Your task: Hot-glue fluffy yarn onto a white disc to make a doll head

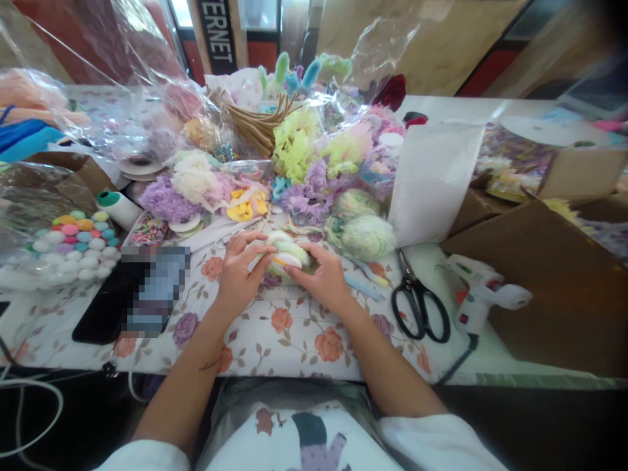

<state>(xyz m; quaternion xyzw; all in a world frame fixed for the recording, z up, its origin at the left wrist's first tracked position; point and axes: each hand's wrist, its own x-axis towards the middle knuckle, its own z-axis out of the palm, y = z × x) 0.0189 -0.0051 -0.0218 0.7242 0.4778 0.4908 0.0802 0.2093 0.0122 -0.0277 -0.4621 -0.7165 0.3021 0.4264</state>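
Both my hands meet over the flowered tablecloth [299, 350] around a small pale green and white fluffy bundle [289, 246]. My left hand [244, 267] pinches its left side with thumb and fingers. On the right side, the thumb and fingers of my right hand [321, 271] close on the same bundle. A thin yellow-orange strip shows across its front, between the two thumbs. Just behind and to the right lies a pale green ball of yarn [367, 235]. Light blue and yellow strips [363, 285] lie beside my right hand.
Black scissors [419, 304], a white glue gun [483, 291] and a cardboard box [554, 288] stand on the right. Two phones [101, 307] and a bag of coloured pompoms [78, 245] lie left. Yarn heaps [309, 190] and brown stems [260, 124] fill the back.
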